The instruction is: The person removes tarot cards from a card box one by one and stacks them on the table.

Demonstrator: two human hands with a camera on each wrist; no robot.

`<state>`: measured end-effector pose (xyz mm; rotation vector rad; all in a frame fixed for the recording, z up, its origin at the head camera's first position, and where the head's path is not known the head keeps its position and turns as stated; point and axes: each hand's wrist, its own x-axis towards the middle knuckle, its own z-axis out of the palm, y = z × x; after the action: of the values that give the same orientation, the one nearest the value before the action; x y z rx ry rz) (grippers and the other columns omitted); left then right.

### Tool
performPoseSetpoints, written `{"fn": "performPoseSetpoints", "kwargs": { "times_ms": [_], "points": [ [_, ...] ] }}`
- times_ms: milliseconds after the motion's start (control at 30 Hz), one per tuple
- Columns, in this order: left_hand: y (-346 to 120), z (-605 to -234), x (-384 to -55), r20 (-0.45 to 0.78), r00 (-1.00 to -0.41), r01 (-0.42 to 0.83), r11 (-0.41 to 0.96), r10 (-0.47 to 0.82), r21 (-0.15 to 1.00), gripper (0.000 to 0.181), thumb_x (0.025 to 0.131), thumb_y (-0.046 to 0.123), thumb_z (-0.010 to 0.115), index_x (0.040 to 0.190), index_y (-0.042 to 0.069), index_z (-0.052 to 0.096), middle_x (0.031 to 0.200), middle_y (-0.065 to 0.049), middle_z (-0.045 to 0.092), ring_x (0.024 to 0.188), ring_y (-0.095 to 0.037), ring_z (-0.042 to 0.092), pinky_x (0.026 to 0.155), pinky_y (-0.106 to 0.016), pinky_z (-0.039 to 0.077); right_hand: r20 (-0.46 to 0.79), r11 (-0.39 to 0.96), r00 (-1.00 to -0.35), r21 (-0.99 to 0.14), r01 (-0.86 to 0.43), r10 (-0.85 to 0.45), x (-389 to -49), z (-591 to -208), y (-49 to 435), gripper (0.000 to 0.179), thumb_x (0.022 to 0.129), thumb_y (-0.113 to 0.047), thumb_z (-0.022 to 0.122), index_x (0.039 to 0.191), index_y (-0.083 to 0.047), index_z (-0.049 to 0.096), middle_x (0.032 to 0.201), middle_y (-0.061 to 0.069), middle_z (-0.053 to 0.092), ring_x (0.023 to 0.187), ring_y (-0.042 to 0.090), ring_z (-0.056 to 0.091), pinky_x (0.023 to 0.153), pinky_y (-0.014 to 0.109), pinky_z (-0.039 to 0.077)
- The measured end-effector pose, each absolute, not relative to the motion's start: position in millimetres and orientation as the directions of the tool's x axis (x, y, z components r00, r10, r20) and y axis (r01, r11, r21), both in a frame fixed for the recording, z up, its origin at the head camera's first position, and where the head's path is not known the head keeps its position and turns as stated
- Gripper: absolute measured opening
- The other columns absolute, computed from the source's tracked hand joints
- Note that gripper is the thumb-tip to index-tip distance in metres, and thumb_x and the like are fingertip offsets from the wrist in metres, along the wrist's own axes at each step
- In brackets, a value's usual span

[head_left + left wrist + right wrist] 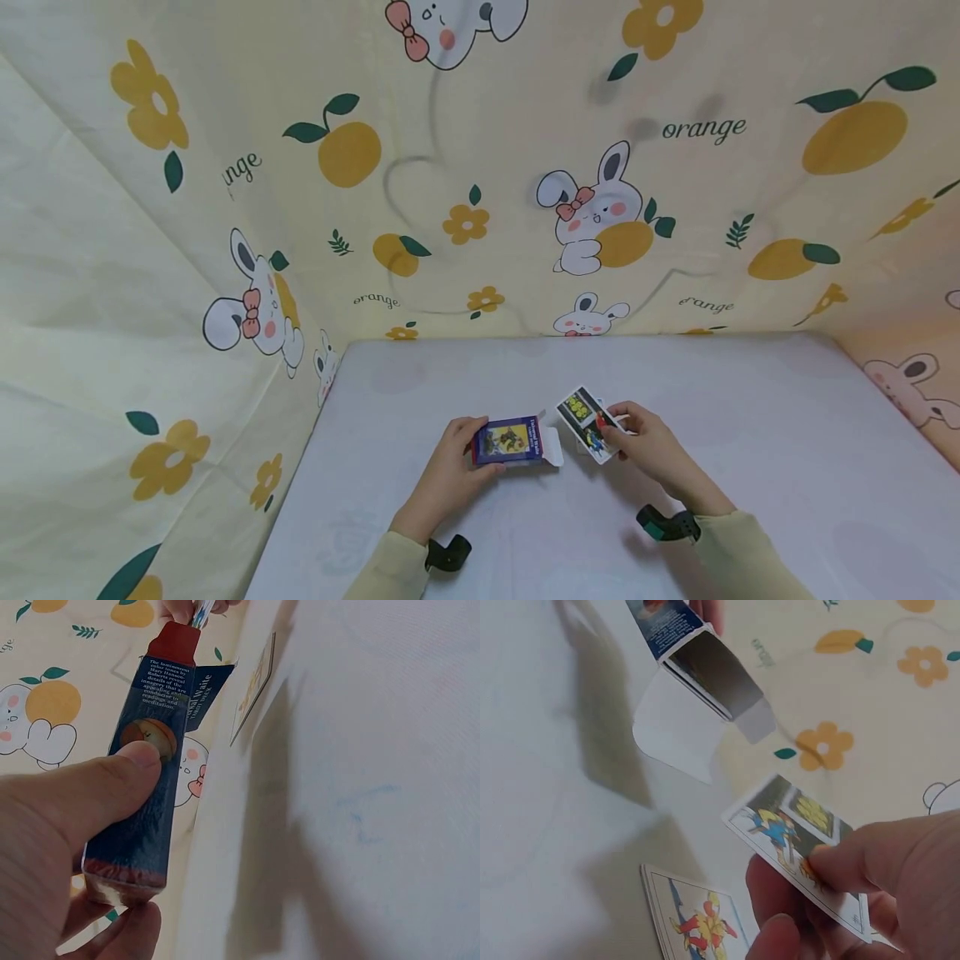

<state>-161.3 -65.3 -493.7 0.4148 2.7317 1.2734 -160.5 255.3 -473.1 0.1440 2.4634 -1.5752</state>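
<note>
You are using two hands, and each one is holding something. Your left hand is gripping one blue box, with its thumb pressing on the narrow side. Your right hand is pinching one card that is showing its picture; I cannot tell if more are hiding behind it. One small pile of cards is lying on the white table, just below your right hand. Two black bands are sitting on your wrists, one on each. The box is pointing its open end toward your right hand, and a big white flap is sticking out. The box and the held card are facing each other, near but apart. In the head view, the held card is hiding most of the pile. The right wrist view is cutting the pile off at the bottom, so I am losing count of its cards. The inside of the box is looking too dark to make out.
</note>
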Motion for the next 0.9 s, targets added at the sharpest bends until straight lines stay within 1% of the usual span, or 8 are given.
{"fn": "performPoseSetpoints", "kwargs": {
  "times_ms": [100,267,533,733,900],
  "points": [
    [-65.5,-493.1,-161.1,0.021,-0.958,0.200,0.612,0.286,0.765,0.074,0.081,0.038,0.078,0.145,0.021,0.044,0.142,-0.001,0.040,0.129,-0.022,0.044,0.105,-0.039,0.041,-0.204,0.410,-0.979,-0.894,0.180,-0.014,-161.2,-475.1,255.1,0.040,0.094,-0.025,0.064,0.126,-0.005,0.050,0.107,0.016,0.058,0.081,0.024,0.058,0.067,0.036,0.054],
    [-66.0,-492.3,-160.7,0.021,-0.957,0.201,0.611,0.289,0.766,0.074,0.081,0.038,0.078,0.145,0.021,0.044,0.142,-0.002,0.040,0.129,-0.023,0.044,0.105,-0.039,0.041,-0.165,0.403,-0.985,-0.899,0.173,0.053,-162.5,-477.4,253.5,0.034,0.093,-0.018,0.063,0.121,-0.002,0.049,0.098,0.015,0.057,0.078,0.021,0.058,0.066,0.037,0.056],
    [-66.4,-492.7,-159.4,0.025,-0.956,0.206,0.611,0.291,0.765,0.075,0.081,0.039,0.078,0.145,0.021,0.044,0.142,-0.003,0.040,0.128,-0.023,0.045,0.104,-0.038,0.042,-0.129,0.434,-0.980,-0.882,0.185,0.155,-163.2,-481.5,251.0,0.034,0.092,-0.016,0.062,0.117,0.002,0.048,0.098,0.016,0.054,0.075,0.021,0.057,0.066,0.036,0.057],
    [-66.5,-491.2,-158.7,0.024,-0.955,0.207,0.606,0.295,0.768,0.074,0.081,0.038,0.078,0.145,0.020,0.044,0.143,-0.002,0.039,0.129,-0.022,0.044,0.105,-0.038,0.041,-0.101,0.450,-0.976,-0.875,0.180,0.194,-163.0,-482.7,247.8,0.030,0.090,-0.011,0.061,0.114,0.004,0.049,0.089,0.013,0.051,0.068,0.019,0.057,0.058,0.033,0.056],
    [-66.2,-493.0,-159.6,0.028,-0.956,0.207,0.606,0.291,0.768,0.074,0.081,0.037,0.078,0.145,0.021,0.044,0.142,-0.002,0.040,0.128,-0.022,0.045,0.104,-0.038,0.042,-0.103,0.465,-0.973,-0.864,0.191,0.208,-164.9,-486.9,244.7,0.032,0.090,-0.011,0.062,0.115,0.004,0.049,0.084,0.012,0.051,0.065,0.018,0.055,0.053,0.027,0.052]
  ]
}}
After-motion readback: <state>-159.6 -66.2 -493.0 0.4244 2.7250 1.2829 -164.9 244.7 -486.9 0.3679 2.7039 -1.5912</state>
